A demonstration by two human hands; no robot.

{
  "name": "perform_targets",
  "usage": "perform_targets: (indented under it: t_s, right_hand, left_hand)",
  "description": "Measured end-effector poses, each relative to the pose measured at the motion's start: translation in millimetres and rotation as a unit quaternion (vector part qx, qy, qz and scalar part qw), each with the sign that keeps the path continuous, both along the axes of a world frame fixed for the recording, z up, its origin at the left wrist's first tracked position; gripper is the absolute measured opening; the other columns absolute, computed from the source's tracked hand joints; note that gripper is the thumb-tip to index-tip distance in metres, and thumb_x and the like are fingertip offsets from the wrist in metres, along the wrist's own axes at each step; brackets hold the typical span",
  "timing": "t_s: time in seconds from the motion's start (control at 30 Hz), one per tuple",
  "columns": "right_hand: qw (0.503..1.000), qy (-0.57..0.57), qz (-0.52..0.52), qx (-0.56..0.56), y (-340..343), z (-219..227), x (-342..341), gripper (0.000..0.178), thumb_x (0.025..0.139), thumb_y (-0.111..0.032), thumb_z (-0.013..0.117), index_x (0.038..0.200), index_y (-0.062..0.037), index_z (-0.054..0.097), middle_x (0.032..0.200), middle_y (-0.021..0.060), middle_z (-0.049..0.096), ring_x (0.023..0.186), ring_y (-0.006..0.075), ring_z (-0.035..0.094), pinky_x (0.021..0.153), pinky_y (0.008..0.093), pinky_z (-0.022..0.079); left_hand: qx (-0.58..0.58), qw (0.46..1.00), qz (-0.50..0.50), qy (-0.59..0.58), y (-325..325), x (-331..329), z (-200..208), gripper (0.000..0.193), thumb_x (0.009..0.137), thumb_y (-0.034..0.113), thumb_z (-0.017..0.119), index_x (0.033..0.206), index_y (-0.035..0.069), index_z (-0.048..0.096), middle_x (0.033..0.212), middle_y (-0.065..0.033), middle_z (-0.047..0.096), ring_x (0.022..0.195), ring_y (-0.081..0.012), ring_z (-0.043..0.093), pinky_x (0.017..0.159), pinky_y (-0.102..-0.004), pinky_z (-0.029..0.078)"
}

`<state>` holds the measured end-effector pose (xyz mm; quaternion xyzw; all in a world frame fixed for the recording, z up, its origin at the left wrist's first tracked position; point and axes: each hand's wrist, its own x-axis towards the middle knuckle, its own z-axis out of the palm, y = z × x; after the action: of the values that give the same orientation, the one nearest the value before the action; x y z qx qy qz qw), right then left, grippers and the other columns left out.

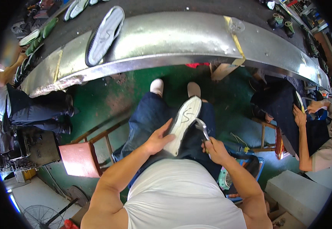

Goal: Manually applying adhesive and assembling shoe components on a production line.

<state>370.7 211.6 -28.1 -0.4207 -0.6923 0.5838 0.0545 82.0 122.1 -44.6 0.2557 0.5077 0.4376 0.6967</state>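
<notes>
My left hand (pixel 159 139) is closed round the lower left side of a shoe (pixel 185 117), held over my lap. Its pale underside faces up, with a dark, wavy mark down the middle and a dark rim. My right hand (pixel 214 150) grips the handle of a silver metal tool (pixel 201 126) with a curved, jaw-like head. That head is close against the shoe's right edge; whether it touches cannot be made out. A similar shoe (pixel 105 36) lies underside up on the metal-covered bench edge (pixel 173 34) in front of me.
At the left stands a pinkish stool (pixel 80 159), and a person (pixel 32 108) is beyond it. Another person (pixel 318 133) sits at the right, holding a dark item. Beside my right arm is a blue crate (pixel 260 168). A fan (pixel 40 215) stands at lower left.
</notes>
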Motion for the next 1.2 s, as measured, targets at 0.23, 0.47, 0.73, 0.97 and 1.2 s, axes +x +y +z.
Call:
perform_targets:
  t_s: [0.23, 0.47, 0.73, 0.97, 1.2]
  right_hand:
    - [0.991, -0.003, -0.113, -0.076, -9, -35, 14, 0.041, 0.106, -0.035, 0.042, 0.099, 0.0012, 0.061, 0.077, 0.0108, 0.068, 0.069, 0.0200, 0.067, 0.066, 0.0335, 0.052]
    - [0.986, 0.002, -0.106, -0.127, 9, -36, 10, 0.041, 0.107, -0.034, 0.043, 0.102, 0.0034, 0.062, 0.083, 0.0117, 0.070, 0.072, 0.0197, 0.069, 0.067, 0.0336, 0.055]
    - [0.972, 0.014, -0.142, -0.184, 19, -38, 10, 0.044, 0.107, -0.036, 0.041, 0.105, 0.0033, 0.061, 0.087, 0.0108, 0.070, 0.073, 0.0177, 0.069, 0.068, 0.0319, 0.055]
    - [0.961, 0.029, -0.164, -0.221, 28, -52, 12, 0.042, 0.108, -0.032, 0.039, 0.107, 0.0039, 0.061, 0.089, 0.0117, 0.071, 0.074, 0.0187, 0.069, 0.069, 0.0322, 0.056]
    - [0.962, 0.047, -0.124, -0.238, 39, -59, 7, 0.040, 0.108, -0.030, 0.040, 0.108, 0.0051, 0.060, 0.091, 0.0133, 0.070, 0.075, 0.0199, 0.069, 0.069, 0.0327, 0.056]
  left_hand:
    - [0.096, 0.980, 0.113, -0.135, 44, -47, 115, 0.076, 0.093, 0.007, 0.065, 0.158, 0.007, 0.025, 0.153, -0.0142, 0.044, 0.132, -0.0237, 0.053, 0.109, -0.0393, 0.043]
    - [0.166, 0.974, 0.150, 0.024, 256, -132, 225, 0.074, 0.095, 0.008, 0.063, 0.157, 0.005, 0.025, 0.134, -0.0181, 0.060, 0.109, -0.0266, 0.067, 0.093, -0.0396, 0.056]
    - [0.200, 0.418, -0.047, 0.885, 464, -204, 208, 0.057, 0.085, 0.025, 0.068, 0.138, 0.009, 0.054, 0.139, -0.0183, 0.057, 0.126, -0.0398, 0.054, 0.105, -0.0443, 0.045]
    - [0.168, 0.491, -0.226, 0.824, 466, -254, 175, 0.053, 0.088, 0.024, 0.063, 0.136, 0.003, 0.056, 0.144, -0.0171, 0.053, 0.130, -0.0398, 0.052, 0.109, -0.0448, 0.043]
    - [-0.089, 0.626, -0.113, 0.767, 356, -350, 194, 0.071, 0.079, 0.040, 0.076, 0.134, -0.001, 0.058, 0.135, -0.0205, 0.060, 0.125, -0.0334, 0.059, 0.104, -0.0379, 0.047]
